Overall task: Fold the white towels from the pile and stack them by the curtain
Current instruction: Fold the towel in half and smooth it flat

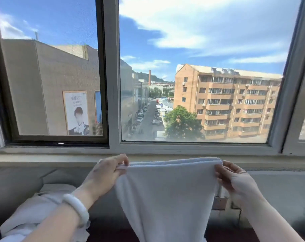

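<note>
1. White terry towel (pixel 165 189) hangs in the air in front of the window (pixel 191 75), its doubled top edge stretched level just below the sill (pixel 43 158).
2. The left hand (pixel 104 172) pinches the top left corner between thumb and fingers.
3. The right hand (pixel 235 179) pinches the top right corner; the hands are well apart.
4. A pale bangle (pixel 76 208) sits on the left wrist.
5. A heap of white cloth (pixel 31 215) lies at lower left, under the left forearm.

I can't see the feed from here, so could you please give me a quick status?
Left hand and right hand each pinch a top corner of the white towel. Towel hangs doubled, in the air below the window sill. Nothing in the way.
</note>
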`<state>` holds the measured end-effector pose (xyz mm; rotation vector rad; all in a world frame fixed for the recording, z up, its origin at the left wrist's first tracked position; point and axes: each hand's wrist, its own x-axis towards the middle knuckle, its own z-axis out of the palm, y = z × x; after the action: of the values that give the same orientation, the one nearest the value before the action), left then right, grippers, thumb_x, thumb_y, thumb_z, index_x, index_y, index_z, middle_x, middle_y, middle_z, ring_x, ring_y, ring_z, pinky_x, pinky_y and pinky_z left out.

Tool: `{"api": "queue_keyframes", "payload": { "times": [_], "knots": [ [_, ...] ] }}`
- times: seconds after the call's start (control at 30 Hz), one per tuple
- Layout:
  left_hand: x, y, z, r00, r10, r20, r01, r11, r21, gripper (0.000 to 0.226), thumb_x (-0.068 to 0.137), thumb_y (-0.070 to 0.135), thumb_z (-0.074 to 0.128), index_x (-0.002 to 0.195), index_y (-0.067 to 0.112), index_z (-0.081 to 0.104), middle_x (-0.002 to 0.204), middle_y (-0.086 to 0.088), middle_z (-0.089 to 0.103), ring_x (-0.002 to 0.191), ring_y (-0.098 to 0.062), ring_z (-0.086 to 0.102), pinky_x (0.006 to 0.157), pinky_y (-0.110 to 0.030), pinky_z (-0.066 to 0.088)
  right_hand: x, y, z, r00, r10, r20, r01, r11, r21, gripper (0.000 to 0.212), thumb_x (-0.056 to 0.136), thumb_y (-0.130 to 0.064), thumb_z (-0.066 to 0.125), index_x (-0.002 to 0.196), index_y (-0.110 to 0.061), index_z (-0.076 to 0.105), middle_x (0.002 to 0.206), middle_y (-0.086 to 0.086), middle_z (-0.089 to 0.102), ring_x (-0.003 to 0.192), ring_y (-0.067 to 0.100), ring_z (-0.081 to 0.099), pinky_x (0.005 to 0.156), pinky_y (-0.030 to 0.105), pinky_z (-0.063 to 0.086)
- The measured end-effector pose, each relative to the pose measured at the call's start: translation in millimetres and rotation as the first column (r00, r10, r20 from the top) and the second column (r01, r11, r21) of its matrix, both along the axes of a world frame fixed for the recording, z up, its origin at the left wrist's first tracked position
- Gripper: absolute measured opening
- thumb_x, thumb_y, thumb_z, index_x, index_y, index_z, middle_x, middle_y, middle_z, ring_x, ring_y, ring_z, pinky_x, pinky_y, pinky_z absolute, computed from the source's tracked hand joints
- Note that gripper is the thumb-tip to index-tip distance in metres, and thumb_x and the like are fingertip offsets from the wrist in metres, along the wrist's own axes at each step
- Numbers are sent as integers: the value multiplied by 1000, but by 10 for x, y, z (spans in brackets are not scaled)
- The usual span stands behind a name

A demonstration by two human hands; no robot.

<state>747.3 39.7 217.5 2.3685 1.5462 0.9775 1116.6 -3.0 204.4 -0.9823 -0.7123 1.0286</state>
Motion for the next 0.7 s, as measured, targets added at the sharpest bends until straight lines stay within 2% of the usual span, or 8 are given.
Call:
{"api": "queue_keyframes", "payload": {
  "times": [0.07, 0.17, 0.23, 0.33, 0.47, 0.53, 0.63, 0.7],
  "knots": [
    [88, 47, 498, 999, -13, -29, 16, 996, 85, 22, 89, 23, 68, 84, 37, 52, 80, 11, 58, 82, -16, 58, 75, -31, 42, 40, 4, 310, 995, 17, -95, -9, 997, 82, 9, 85, 6, 59, 86, -3, 61, 62, 6, 69, 53, 15, 68, 51, 20, 56],
    [173, -16, 1133, 997, -41, -68, 55, 976, 211, 16, 91, 23, 66, 86, 31, 52, 78, 11, 52, 77, -8, 52, 69, -25, 38, 79, -42, 741, 982, 16, -186, 24, 978, 208, 12, 66, 1, 63, 78, -1, 65, 63, 9, 69, 56, 19, 70, 55, 22, 58],
    [182, -110, 1467, 996, -55, -74, 74, 952, 296, 13, 89, 22, 68, 87, 22, 55, 74, 11, 51, 72, -2, 48, 63, -16, 36, 98, -94, 965, 987, 14, -157, 30, 961, 277, 17, 62, 0, 64, 79, -1, 66, 65, 9, 70, 58, 18, 70, 57, 22, 58],
    [131, -197, 1800, 991, -63, -121, 103, 928, 358, 18, 83, 18, 75, 83, 17, 57, 70, 4, 57, 66, -7, 50, 59, -10, 38, 97, -159, 1137, 997, 23, -72, 1, 950, 313, 23, 67, -1, 68, 89, 1, 64, 68, 10, 71, 60, 19, 70, 60, 25, 60],
    [-20, -211, 1961, 991, -57, -120, 98, 922, 373, 18, 80, 14, 78, 81, 16, 60, 70, -2, 62, 62, -4, 52, 58, -9, 37, -1, -151, 1204, 996, 53, -78, -32, 969, 245, 8, 79, 3, 66, 87, 3, 62, 66, 11, 70, 58, 21, 69, 56, 26, 59],
    [-74, -201, 1953, 989, -78, -123, 113, 943, 312, 22, 81, 13, 77, 89, 21, 57, 73, -1, 63, 62, -3, 52, 59, -11, 39, -47, -118, 1188, 994, 56, -99, -34, 978, 206, 6, 82, 4, 64, 86, 2, 61, 68, 12, 68, 57, 22, 69, 54, 27, 59],
    [-175, -124, 1852, 983, -29, -180, 65, 978, 198, 26, 84, 19, 75, 102, 30, 61, 82, 5, 66, 77, -9, 59, 74, -28, 46, -75, -104, 1141, 996, 55, -64, -44, 986, 160, 7, 85, 3, 64, 87, -2, 59, 67, 10, 66, 53, 20, 67, 51, 27, 58],
    [-207, -95, 1790, 973, -9, -232, 49, 984, 169, 17, 85, 19, 72, 100, 26, 69, 88, 7, 67, 86, -12, 60, 81, -33, 47, -86, -107, 1127, 998, 61, -34, -56, 987, 148, 10, 87, 3, 62, 88, -6, 57, 59, 7, 66, 49, 17, 66, 48, 24, 56]
  ]
}}
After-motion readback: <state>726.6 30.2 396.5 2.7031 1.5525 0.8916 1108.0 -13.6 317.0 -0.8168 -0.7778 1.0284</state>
